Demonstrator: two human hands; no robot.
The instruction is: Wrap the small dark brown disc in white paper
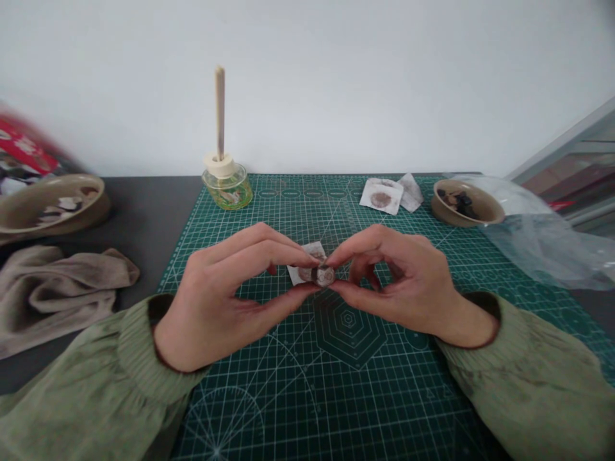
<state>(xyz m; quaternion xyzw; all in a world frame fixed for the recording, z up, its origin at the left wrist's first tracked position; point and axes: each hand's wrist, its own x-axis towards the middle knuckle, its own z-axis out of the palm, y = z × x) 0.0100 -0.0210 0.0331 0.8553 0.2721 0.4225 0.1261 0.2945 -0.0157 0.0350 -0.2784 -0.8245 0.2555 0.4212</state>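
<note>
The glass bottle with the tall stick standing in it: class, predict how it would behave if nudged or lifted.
The squat glass bottle has a wide base, so it probably stays put under a gentle push low down. The tall thin stick could act as a lever, so a push near its top might tip it. Being glass, it is likely fragile if dropped.

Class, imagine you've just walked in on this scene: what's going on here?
A person is pinching a small white paper with a round brown patch between the fingertips of the left hand and right hand, above a green cutting mat. A similar paper lies farther back on the mat, near a brown bowl holding dark pieces.
</note>
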